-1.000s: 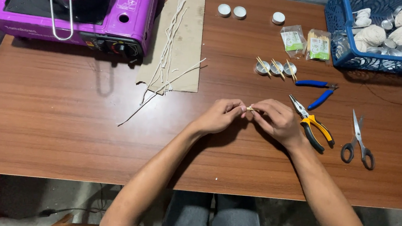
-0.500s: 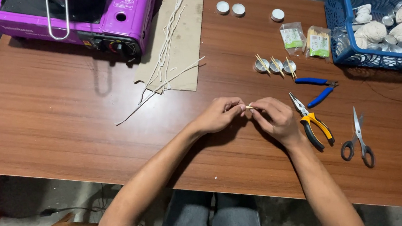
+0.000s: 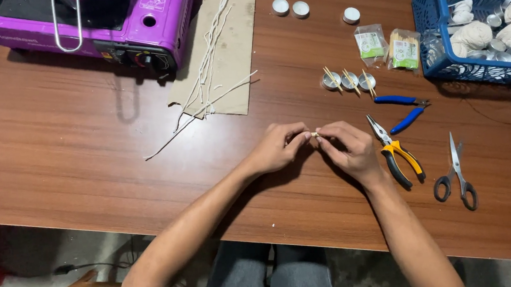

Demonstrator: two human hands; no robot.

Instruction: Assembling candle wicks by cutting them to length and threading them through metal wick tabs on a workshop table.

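My left hand (image 3: 280, 147) and my right hand (image 3: 348, 149) meet fingertip to fingertip over the brown wooden table (image 3: 84, 152). Between them they pinch a tiny pale piece (image 3: 314, 134); most of it is hidden by my fingers. Just right of my right hand lie yellow-handled pliers (image 3: 396, 149), blue-handled pliers (image 3: 403, 109) and grey scissors (image 3: 456, 172). Three small metal cups with wooden sticks (image 3: 348, 80) stand beyond my hands.
A purple portable gas stove (image 3: 91, 22) sits at the far left. White waxed wicks (image 3: 208, 61) lie on a cardboard sheet (image 3: 235, 47). Two small packets (image 3: 387, 46), three tealight cups (image 3: 300, 8) and a blue basket (image 3: 479, 19) of string balls occupy the far right.
Both hands stay together at the same spot with only slight finger movement. Nothing on the table has moved.
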